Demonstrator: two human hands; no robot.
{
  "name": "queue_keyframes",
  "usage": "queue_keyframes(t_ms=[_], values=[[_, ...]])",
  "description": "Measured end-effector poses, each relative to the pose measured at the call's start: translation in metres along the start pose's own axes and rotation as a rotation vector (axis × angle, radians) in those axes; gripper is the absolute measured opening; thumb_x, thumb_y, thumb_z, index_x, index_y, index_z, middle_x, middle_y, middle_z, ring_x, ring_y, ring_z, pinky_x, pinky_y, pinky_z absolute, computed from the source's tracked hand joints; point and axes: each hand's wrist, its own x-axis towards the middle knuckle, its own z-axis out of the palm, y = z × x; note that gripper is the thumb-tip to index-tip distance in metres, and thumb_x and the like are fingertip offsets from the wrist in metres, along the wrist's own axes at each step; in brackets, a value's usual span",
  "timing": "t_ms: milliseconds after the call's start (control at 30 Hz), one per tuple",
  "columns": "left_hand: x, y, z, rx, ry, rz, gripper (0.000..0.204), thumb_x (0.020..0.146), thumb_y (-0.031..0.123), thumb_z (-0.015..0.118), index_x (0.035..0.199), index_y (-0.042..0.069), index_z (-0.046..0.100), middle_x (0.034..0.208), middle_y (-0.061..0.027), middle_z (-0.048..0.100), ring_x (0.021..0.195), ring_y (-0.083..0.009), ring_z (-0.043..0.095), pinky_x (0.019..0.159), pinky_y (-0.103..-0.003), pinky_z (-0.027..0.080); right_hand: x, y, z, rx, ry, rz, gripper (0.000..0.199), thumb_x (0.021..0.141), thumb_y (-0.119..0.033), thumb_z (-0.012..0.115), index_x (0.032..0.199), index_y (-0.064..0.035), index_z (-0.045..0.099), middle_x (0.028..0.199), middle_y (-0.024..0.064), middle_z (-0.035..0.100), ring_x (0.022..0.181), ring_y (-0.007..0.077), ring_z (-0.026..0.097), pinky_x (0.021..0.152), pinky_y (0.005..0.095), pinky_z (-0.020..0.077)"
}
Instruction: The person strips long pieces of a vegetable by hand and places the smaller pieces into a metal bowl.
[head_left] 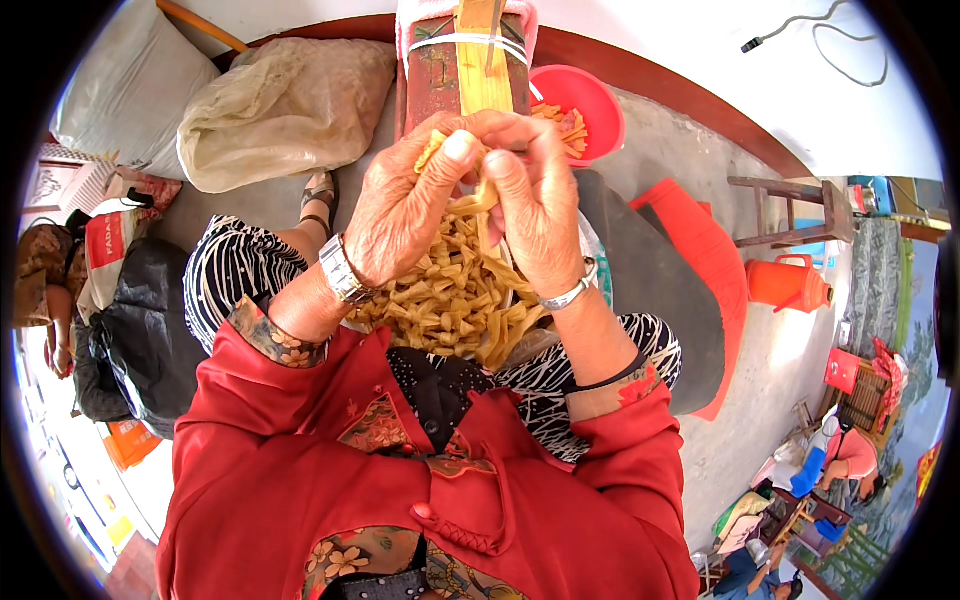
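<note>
My left hand [400, 205] and my right hand [545, 205] are raised close together, thumbs up, above my lap. Between their fingers runs a soft, yellowish-tan strip [482, 200]; both hands pinch it, and its exact material is unclear. A lumpy bit of the same colour shows at my left fingers. Beneath the hands, a heap of knotted tan strips [440, 300] fills my lap, with some longer loose strips at its right side. My fingers partly hide the heap's far side.
Ahead stands a reddish wooden bench [430, 85] with a yellow plank [485, 75] tied on by white cord. A pink basin [603, 95] holds orange-tan pieces. Large sacks [290, 110] lie far left. To the right are an orange jug [785, 284], a wooden stool [780, 205] and people.
</note>
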Motion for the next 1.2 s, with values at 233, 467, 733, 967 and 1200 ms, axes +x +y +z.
queue_keyframes(t_ms=[233,467,733,967,1200], values=[[0.001,0.000,-0.011,-0.723,-0.213,-0.282,0.056,0.096,0.049,0.036,0.114,0.000,0.054,0.093,-0.0095,0.059,0.072,-0.0158,0.058,0.064,-0.029,0.051,-0.002,-0.009,-0.006,-0.015,-0.039,-0.054,0.030,0.094,-0.030,0.054,0.103,-0.0016,0.052,0.072,0.0045,0.061,0.057,0.0077,0.052,0.055,0.0220,0.0438],[0.004,0.003,-0.045,-1.029,-0.166,-0.254,0.047,0.099,0.040,0.033,0.101,-0.003,0.054,0.094,-0.0072,0.052,0.064,-0.0101,0.045,0.066,-0.030,0.049,-0.005,-0.004,-0.024,-0.554,0.005,-0.273,0.024,0.081,-0.019,0.071,0.072,0.0002,0.060,0.057,0.0044,0.055,0.049,0.0087,0.046,0.046,0.0244,0.0374],[-0.001,0.001,-0.035,-0.541,-0.020,-0.302,0.062,0.093,0.054,0.041,0.118,-0.001,0.054,0.090,-0.0068,0.056,0.059,-0.0088,0.048,0.053,-0.025,0.049,-0.005,0.008,-0.017,-0.541,0.059,-0.202,0.023,0.081,-0.018,0.071,0.075,0.0004,0.059,0.060,0.0068,0.055,0.053,0.0118,0.048,0.050,0.0259,0.0388],[0.002,-0.010,-0.032,-0.320,0.023,-0.376,0.023,0.092,0.026,0.054,0.095,0.003,0.059,0.059,0.0057,0.043,0.045,-0.0015,0.033,0.039,-0.017,0.029,-0.002,0.008,-0.007,-0.174,-0.107,0.208,0.028,0.090,-0.027,0.059,0.081,-0.0005,0.057,0.062,0.0066,0.053,0.054,0.0150,0.049,0.053,0.0284,0.0398],[0.007,-0.007,-0.051,-0.532,0.075,-0.316,0.012,0.089,0.016,0.058,0.085,0.004,0.060,0.057,0.0078,0.037,0.045,-0.0016,0.028,0.039,-0.018,0.026,0.011,-0.003,-0.019,-0.461,-0.310,-0.152,0.030,0.094,-0.023,0.050,0.075,-0.0011,0.054,0.060,0.0084,0.050,0.051,0.0199,0.050,0.053,0.0300,0.0403]])
